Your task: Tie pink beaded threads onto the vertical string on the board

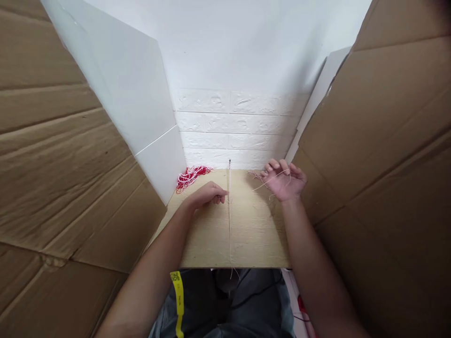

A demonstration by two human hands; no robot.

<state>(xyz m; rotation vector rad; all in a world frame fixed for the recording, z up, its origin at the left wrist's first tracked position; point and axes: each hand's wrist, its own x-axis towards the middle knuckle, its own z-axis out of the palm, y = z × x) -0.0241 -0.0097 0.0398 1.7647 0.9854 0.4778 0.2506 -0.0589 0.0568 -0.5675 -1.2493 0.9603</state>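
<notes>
Pale wooden worktop (pixel 253 239) spans lower centre; a thin cord (pixel 229 220) runs down its middle. The left hand (pixel 211 193) pinches beside it; the right hand (pixel 286 182), loosely spread, carries a fine thread (pixel 269 180).

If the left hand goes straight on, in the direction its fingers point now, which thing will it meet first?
Most likely the stretched cord, which runs just beside the fingertips of the left hand. Depth is unclear here, so the fingers may already be touching it.

soft bright light, shadowed right, edges stretched
</notes>
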